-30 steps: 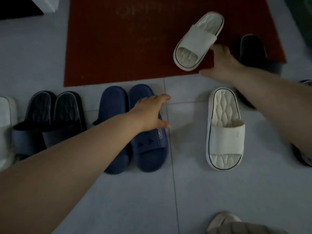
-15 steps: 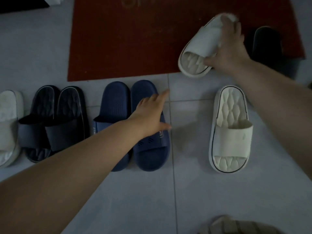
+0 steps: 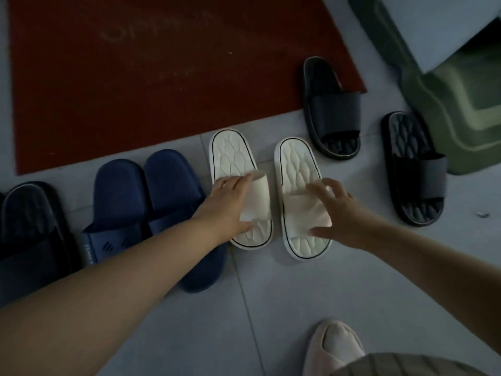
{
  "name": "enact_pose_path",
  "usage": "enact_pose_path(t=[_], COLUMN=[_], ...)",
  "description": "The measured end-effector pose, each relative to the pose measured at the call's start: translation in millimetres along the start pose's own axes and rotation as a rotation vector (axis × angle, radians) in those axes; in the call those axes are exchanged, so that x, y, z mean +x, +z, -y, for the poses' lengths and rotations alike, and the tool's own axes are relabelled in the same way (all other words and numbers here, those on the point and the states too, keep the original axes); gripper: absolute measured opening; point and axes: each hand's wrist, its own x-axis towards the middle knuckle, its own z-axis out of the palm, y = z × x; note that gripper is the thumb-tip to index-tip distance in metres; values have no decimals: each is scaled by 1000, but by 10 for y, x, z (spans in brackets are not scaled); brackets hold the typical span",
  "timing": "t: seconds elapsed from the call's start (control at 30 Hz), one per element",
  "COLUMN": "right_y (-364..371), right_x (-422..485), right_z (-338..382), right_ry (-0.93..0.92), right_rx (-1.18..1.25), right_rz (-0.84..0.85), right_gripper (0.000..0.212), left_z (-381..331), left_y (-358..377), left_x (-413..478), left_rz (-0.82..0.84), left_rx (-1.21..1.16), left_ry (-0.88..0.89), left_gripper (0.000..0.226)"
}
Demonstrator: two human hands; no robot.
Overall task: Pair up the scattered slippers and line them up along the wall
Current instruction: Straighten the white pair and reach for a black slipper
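I see dim light on the grey tiled floor (image 3: 271, 308), a red doormat (image 3: 135, 77) beyond the hands, a green mat (image 3: 447, 109) far right.

You're looking down at 2 slippers side by side – left slipper (image 3: 238, 169) under your left hand (image 3: 226, 210), right slipper (image 3: 298, 169) under your right hand (image 3: 336, 213). Left of them sits a slipper pair (image 3: 141, 202); behind lies the doormat (image 3: 135, 77); 2 loose slippers (image 3: 332, 109) lie apart to the right.
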Motion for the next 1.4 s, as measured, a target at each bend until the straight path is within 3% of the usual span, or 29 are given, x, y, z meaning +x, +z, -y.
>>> enact_pose_path(t=[0.17,0.4,0.63,0.8,0.9,1.07,1.17,1.33,1.4], right_y=[-54,-268,-263,-408,-408,-754,-1155,-1418,-1342], right_x=[135,187,-490,-1068,-855,-250,347,1254,1349], right_z=[55,215,435,301,32,-579,-740,-615,-634], right_ry=[-66,4,176,153,228,216,144,14,10], right_rx=[150,10,-40,-28,106,49,-38,-330,-396], right_rz=[-51,14,-61,-49,-195,-180,-171,-121,-89], right_gripper=[72,65,88,89,78,77,87,125,124], left_z=[-25,-28,-164,-417,-586,-776,-761,-772,-862], left_y=[-29,-76,-134,-135,-135,-216,-205,-186,-142], left_x=[21,-3,-81,-46,171,307,259,328,391], left_rz=[15,72,177,88,-32,-113,-87,-69,-63], left_rx=[-63,-101,8,174,91,-105,-100,-133,-152], left_ry=[39,82,85,-8,48,89,40,-72,-105], left_gripper=[84,80,90,85,84,75,75,76,75])
